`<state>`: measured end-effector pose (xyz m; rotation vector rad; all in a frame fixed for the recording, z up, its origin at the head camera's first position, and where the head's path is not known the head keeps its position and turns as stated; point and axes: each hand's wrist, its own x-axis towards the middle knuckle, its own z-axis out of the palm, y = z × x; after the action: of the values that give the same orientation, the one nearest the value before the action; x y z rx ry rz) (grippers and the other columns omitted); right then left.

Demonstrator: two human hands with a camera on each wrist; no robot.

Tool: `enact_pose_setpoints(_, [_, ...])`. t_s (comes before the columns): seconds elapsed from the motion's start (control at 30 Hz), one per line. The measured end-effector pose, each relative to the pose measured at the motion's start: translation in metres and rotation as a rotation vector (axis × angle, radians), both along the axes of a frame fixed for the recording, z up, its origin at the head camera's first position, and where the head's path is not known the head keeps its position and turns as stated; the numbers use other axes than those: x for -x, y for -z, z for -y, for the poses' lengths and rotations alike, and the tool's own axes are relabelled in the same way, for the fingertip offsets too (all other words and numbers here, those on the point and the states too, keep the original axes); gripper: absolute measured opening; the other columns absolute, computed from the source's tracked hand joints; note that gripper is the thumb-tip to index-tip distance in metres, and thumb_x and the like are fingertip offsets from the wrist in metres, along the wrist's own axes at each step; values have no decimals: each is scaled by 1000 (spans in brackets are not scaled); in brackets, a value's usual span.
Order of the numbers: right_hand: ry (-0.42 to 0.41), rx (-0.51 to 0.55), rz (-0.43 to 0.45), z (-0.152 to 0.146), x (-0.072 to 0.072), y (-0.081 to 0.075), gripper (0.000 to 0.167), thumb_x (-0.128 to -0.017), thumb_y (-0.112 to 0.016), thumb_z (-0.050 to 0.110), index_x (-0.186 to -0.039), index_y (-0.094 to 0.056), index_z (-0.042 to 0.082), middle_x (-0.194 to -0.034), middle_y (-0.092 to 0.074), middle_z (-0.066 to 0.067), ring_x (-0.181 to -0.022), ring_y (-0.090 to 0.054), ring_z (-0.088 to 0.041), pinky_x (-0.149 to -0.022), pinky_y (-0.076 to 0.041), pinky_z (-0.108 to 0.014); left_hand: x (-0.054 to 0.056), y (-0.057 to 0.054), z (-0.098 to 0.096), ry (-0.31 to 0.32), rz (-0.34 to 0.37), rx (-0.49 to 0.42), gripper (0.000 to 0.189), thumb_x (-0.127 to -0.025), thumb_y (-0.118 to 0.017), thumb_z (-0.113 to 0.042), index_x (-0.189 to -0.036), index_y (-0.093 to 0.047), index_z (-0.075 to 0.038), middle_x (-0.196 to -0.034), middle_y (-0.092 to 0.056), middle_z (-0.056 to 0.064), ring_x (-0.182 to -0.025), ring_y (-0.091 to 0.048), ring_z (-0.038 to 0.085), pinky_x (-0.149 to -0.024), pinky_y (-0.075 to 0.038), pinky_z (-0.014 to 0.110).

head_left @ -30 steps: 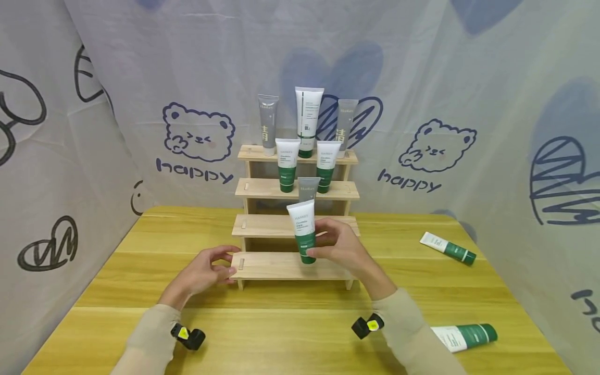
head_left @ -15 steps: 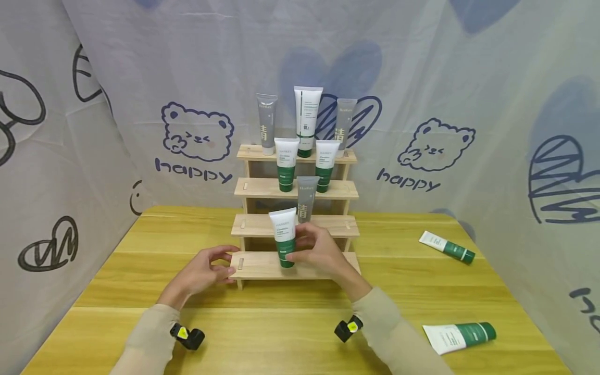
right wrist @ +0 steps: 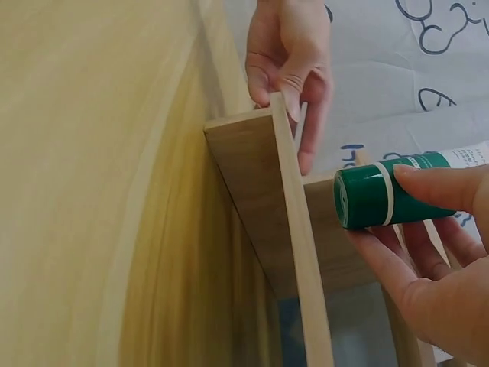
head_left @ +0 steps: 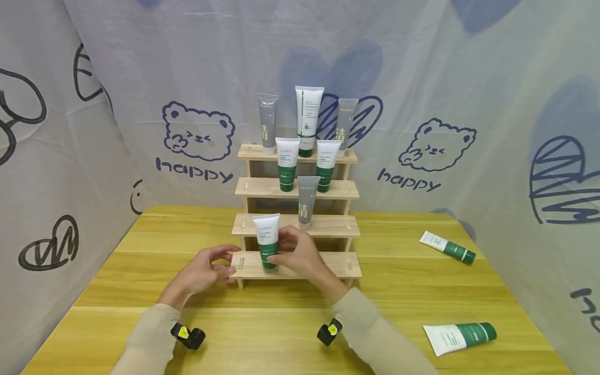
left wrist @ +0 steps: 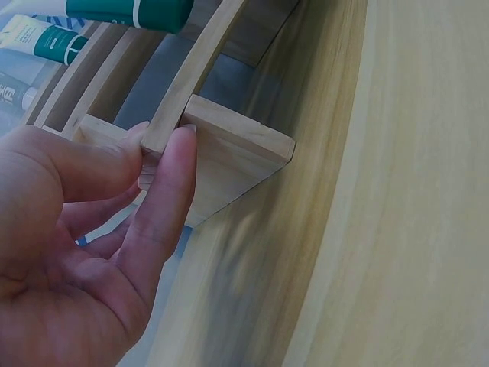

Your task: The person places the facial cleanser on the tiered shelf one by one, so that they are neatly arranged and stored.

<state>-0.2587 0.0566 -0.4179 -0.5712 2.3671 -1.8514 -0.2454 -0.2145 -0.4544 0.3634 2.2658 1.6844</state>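
My right hand [head_left: 300, 255] grips a white-and-green squeeze tube [head_left: 266, 234], cap down, over the left part of the bottom step of a wooden tiered stand [head_left: 344, 264]. In the right wrist view a small gap shows between the green cap [right wrist: 363, 197] and the step's board [right wrist: 299, 229]. My left hand [head_left: 201, 271] pinches the left end of that bottom step, thumb on top and a finger beneath, as the left wrist view shows. On the step above, a grey tube [head_left: 307, 200] stands upright, right of centre.
Two white-and-green tubes [head_left: 287, 165] [head_left: 326, 166] stand on the third step up. The top step bears two grey tubes [head_left: 268, 122] [head_left: 346, 125] and a taller white tube [head_left: 308, 117]. Two more tubes [head_left: 448, 247] [head_left: 459, 337] lie on the table at right. A printed cloth [head_left: 422, 67] hangs behind.
My right hand has carried the white-and-green tube leftward and slightly down over the bottom step, uncovering the grey tube behind. My left hand has stayed at the step's end.
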Motion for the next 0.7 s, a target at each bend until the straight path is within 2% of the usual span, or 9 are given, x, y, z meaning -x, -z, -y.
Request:
enact_pose_setpoints(0.33, [51, 6, 11, 11, -2, 7, 47, -79, -84, -4, -122, -65, 0, -125, -70, -20, -107, -70, -28, -99, -62, -41, 1, 1, 0, 1, 0, -8, 55, -100, -62, -1, -151, -43, 3, -131, -50, 29, -96, -70, 21, -86, -67, 35])
enact_pose_setpoints(0.7, [58, 17, 15, 16, -3, 14, 50, -78, -85, -4, -124, -65, -2, -123, -70, -22, -107, -71, -31, -99, -63, -41, 1, 1, -1, -9, 7, -8, 56, -100, -62, -1, -152, -42, 4, -132, -48, 28, -94, -68, 20, -86, -67, 34])
